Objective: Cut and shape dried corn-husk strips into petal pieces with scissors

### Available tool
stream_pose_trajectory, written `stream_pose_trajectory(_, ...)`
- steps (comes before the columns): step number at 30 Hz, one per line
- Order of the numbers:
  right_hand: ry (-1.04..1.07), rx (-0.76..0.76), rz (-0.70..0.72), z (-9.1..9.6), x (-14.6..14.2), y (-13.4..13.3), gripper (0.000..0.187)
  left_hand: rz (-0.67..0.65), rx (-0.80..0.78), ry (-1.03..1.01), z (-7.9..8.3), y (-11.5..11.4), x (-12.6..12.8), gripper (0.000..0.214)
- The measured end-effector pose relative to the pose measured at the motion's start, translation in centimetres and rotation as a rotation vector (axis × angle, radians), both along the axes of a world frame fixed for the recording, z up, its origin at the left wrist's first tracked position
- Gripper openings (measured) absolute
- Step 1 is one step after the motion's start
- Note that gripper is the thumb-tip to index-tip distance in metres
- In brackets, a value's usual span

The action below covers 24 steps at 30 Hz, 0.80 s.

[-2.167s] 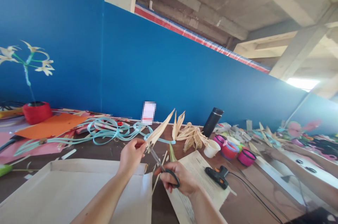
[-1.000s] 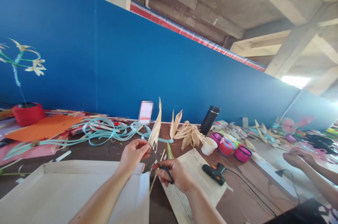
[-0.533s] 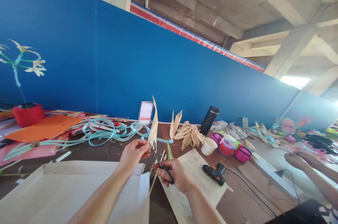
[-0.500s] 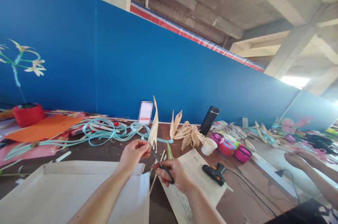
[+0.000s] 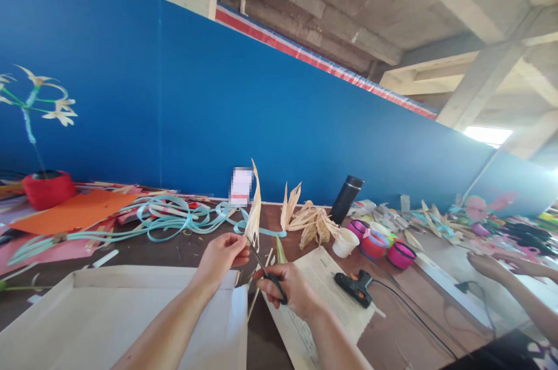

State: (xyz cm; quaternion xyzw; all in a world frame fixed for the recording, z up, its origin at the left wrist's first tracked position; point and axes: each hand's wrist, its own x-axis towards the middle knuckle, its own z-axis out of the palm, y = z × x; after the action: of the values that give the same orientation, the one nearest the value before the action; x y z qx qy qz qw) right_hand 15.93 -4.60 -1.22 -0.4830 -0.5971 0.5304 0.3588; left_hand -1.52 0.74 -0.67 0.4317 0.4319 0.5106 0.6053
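Note:
My left hand (image 5: pixel 226 256) pinches the lower end of a dried corn husk (image 5: pixel 254 216), which stands upright with its pointed tip at the top. In my right hand (image 5: pixel 285 291) is a pair of scissors (image 5: pixel 275 288) with dark handles, the fingers wrapped through the loops. Its blades reach up and left to the bottom of the husk, close by the left fingertips. Whether the blades are parted cannot be made out. Beyond my right hand lie more dried corn husks (image 5: pixel 311 223), and a greenish husk strip (image 5: pixel 279 251) sticks up just behind it.
A white box lid (image 5: pixel 157 323) lies at front left. To the right are a printed sheet (image 5: pixel 322 277), a black glue gun (image 5: pixel 355 287) with its cord, a white cup (image 5: pixel 346 242) and a black bottle (image 5: pixel 346 198). Another person's hands (image 5: pixel 492 265) are at far right.
My hands, the husk and the scissors stay almost where they were; the husk's tip leans very slightly further left. The other person's hands at far right have shifted a little.

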Motion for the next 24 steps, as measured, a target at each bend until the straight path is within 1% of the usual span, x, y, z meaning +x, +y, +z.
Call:
stream_pose_trajectory(12, 0.003, 0.003, -0.002, -0.53, 0.06, 0.24, 0.038, -0.003, -0.003, -0.009, -0.05, -0.15, 0.35, 0.025)
stream_pose_trajectory(17, 0.000, 0.001, -0.011, -0.17, -0.12, 0.09, 0.037, 0.003, -0.002, -0.009, -0.23, -0.02, 0.50, 0.024)
stream_pose_trajectory(24, -0.013, 0.012, -0.029, 0.01, -0.06, 0.02, 0.037, 0.006, -0.012, 0.000, 0.01, -0.20, 0.45, 0.023)
